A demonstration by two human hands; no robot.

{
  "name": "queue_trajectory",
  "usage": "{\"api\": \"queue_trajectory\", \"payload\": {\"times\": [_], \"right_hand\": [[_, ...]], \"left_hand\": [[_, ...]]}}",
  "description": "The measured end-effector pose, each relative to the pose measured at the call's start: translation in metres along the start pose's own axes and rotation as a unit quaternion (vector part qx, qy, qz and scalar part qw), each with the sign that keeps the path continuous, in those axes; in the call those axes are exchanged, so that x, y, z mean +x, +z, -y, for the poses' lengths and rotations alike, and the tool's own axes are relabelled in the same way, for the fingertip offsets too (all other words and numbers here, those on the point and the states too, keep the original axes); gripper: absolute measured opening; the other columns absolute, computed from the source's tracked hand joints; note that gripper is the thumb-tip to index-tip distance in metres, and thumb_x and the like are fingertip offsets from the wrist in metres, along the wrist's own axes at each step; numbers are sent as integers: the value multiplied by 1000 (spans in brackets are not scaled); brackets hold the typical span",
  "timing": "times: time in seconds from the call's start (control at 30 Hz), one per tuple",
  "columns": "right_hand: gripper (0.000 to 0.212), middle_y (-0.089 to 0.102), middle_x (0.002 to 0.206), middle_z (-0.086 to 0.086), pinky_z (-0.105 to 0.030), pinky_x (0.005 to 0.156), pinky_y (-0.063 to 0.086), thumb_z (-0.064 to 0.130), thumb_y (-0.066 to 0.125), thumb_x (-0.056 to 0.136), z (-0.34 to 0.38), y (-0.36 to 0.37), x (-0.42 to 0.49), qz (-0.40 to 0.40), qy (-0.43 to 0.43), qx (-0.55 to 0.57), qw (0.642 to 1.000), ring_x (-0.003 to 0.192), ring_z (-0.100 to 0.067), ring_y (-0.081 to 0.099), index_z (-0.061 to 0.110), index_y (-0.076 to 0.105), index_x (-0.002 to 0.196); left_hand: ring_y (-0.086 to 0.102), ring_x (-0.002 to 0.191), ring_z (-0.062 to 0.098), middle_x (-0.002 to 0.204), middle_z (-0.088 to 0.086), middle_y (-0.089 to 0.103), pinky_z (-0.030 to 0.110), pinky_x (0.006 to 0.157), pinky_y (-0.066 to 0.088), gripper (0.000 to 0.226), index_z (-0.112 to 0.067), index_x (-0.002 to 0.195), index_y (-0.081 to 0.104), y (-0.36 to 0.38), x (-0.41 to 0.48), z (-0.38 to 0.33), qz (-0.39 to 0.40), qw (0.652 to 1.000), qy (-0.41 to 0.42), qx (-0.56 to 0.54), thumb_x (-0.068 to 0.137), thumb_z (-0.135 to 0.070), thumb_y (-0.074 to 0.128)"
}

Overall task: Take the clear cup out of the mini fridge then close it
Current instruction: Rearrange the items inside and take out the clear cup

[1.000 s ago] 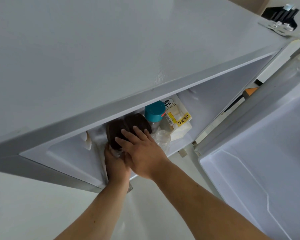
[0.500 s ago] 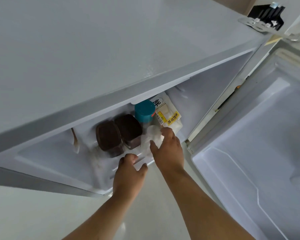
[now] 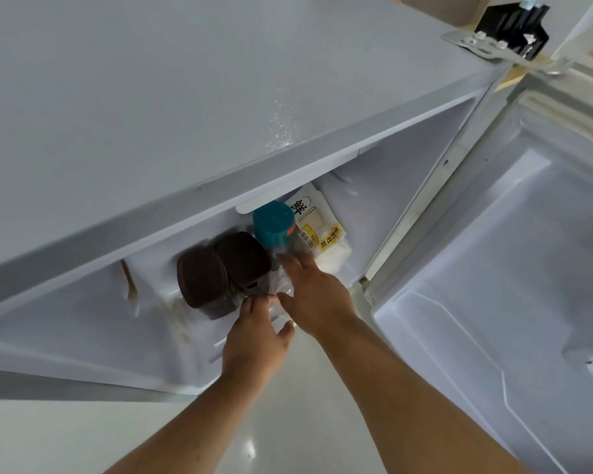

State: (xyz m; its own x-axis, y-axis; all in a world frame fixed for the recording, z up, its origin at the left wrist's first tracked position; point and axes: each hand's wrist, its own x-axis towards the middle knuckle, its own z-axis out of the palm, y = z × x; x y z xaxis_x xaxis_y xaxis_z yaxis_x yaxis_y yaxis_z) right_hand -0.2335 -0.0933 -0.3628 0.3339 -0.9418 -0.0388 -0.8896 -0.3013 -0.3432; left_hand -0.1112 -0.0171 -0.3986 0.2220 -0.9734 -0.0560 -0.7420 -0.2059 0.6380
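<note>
I look down over the top of the grey mini fridge (image 3: 185,97), whose door (image 3: 493,268) hangs wide open to the right. The clear cup (image 3: 281,280) stands on the fridge floor beside two brown-lidded jars. My right hand (image 3: 317,295) reaches in with its fingers spread over and around the cup. It is blurred, and a firm grip is not visible. My left hand (image 3: 257,340) rests at the fridge's front edge just below the cup, fingers loosely curled, holding nothing that I can see.
Two brown-lidded jars (image 3: 220,271) stand left of the cup. A teal-capped bottle (image 3: 273,222) and a white bread bag (image 3: 319,230) with a yellow label sit behind it. A black bracket (image 3: 514,25) lies by the top hinge. Pale floor (image 3: 83,439) lies below.
Both hands left the brown jars. My right hand moved right onto the clear cup; my left hand drew back to the fridge's front edge. The view shifted slightly.
</note>
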Motion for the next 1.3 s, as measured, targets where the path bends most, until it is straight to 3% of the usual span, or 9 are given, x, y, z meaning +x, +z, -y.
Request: {"api": "queue_trajectory", "payload": {"times": [0.1, 0.2, 0.37, 0.43, 0.63, 0.8, 0.97, 1.13, 1.3], "right_hand": [[62, 45, 149, 5, -33, 80, 59, 42, 67, 98, -3, -8, -4, 16, -39, -9, 999, 103, -26, 70, 39, 35, 151], [57, 51, 141, 2, -37, 64, 59, 44, 67, 95, -7, -19, -26, -98, -55, -12, 994, 92, -26, 71, 33, 42, 145], [58, 49, 139, 7, -29, 60, 60, 45, 72, 92, -20, -16, -82, -217, 68, 85, 970, 84, -17, 69, 33, 46, 143], [60, 49, 142, 9, -31, 68, 63, 46, 73, 91, -25, -12, -96, -220, 125, 120, 960, 87, -14, 70, 35, 46, 143], [57, 44, 139, 21, -20, 56, 46, 54, 65, 89, -26, -7, -134, -192, 199, 174, 945, 63, 6, 61, 45, 40, 139], [57, 48, 138, 16, -28, 61, 50, 53, 68, 89, -37, -11, -154, -165, 228, 169, 945, 62, -1, 65, 45, 38, 137], [59, 47, 135, 17, -21, 59, 41, 57, 66, 88, -46, -20, -181, -153, 239, 149, 947, 63, -2, 62, 44, 38, 138], [62, 47, 135, 18, -19, 60, 39, 58, 69, 88, -44, -30, -229, -133, 242, 129, 952, 68, -2, 54, 44, 36, 139], [63, 46, 138, 18, -23, 65, 46, 60, 66, 89, -33, -47, -289, -129, 204, 121, 963, 88, -9, 68, 45, 32, 140]], "left_hand": [[70, 100, 18, 125, -1, 61, 32, 81, 60, 53, -24, 124, 57, 1, 1, -2, -2, 1000, 6, 18, 81, -46, 80], [71, 97, 21, 121, 6, 64, 34, 79, 61, 56, -16, 124, 60, 2, 4, -4, -7, 995, 69, 77, 83, -47, 80], [68, 108, 28, 140, 13, 52, 37, 83, 61, 68, -19, 137, 44, 8, 19, -21, 13, 978, 105, 183, 86, -55, 71], [62, 119, 28, 149, 9, 43, 40, 90, 60, 76, -25, 143, 32, 12, 29, -25, 38, 975, 92, 201, 85, -61, 67], [39, 143, 35, 165, 12, 21, 48, 105, 48, 101, -30, 158, 6, 26, 61, -34, 165, 943, 40, 285, 84, -71, 61], [55, 127, 35, 148, 13, 38, 43, 90, 54, 87, -27, 153, 19, 30, 62, -35, 191, 925, 61, 324, 86, -56, 67], [64, 109, 29, 134, 9, 47, 36, 75, 54, 92, -30, 148, 21, 14, 28, -30, 170, 930, 72, 319, 76, -68, 63], [67, 103, 28, 132, 6, 51, 36, 77, 54, 96, -31, 147, 24, -11, -41, -27, 137, 942, 97, 292, 70, -71, 66], [65, 111, 25, 140, 0, 47, 37, 86, 53, 97, -37, 150, 20, -36, -115, -40, 141, 949, 85, 269, 68, -70, 61]]}}
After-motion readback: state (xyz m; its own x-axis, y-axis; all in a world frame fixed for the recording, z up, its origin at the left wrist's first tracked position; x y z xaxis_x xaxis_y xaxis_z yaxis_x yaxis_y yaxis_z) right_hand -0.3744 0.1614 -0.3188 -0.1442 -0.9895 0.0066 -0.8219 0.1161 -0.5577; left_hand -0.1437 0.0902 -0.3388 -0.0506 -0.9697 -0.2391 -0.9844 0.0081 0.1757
